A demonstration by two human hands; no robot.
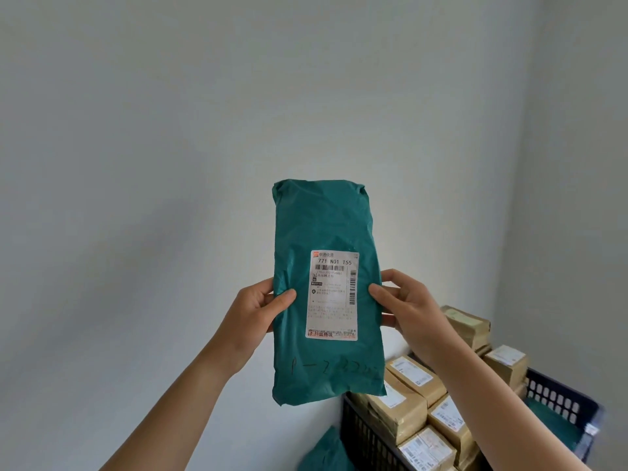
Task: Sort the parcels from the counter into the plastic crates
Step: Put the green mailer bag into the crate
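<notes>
I hold a teal plastic mailer parcel upright in front of a pale wall, its white shipping label facing me. My left hand grips its left edge, thumb on the front. On the opposite edge, my right hand grips it the same way. Below at the lower right stands a black plastic crate packed with several brown taped box parcels. A blue plastic crate behind it holds a teal mailer.
Another teal mailer lies at the bottom edge, left of the black crate. More brown boxes are stacked behind my right wrist against the corner of the walls. The counter is out of view.
</notes>
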